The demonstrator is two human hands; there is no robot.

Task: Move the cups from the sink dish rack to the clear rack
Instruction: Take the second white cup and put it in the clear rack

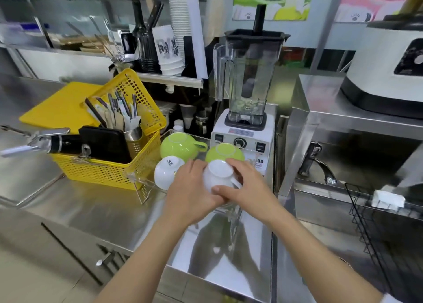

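Note:
A white cup (218, 174) is upside down over the clear rack (142, 189) on the steel counter. My left hand (190, 192) and my right hand (246, 186) both grip it, one on each side. Three more cups rest upside down in the clear rack: a white cup (166, 171) at the left, a green cup (179, 145) behind it, and a second green cup (225, 152) just behind the held one. The black wire dish rack (375, 231) stands over the sink at the right; no cup shows in it.
A yellow basket (128, 165) with utensils, a phone and a cream whipper sits left of the clear rack. A blender (248, 96) stands right behind the rack. The sink tap (318, 163) and a white appliance (389, 69) are at the right.

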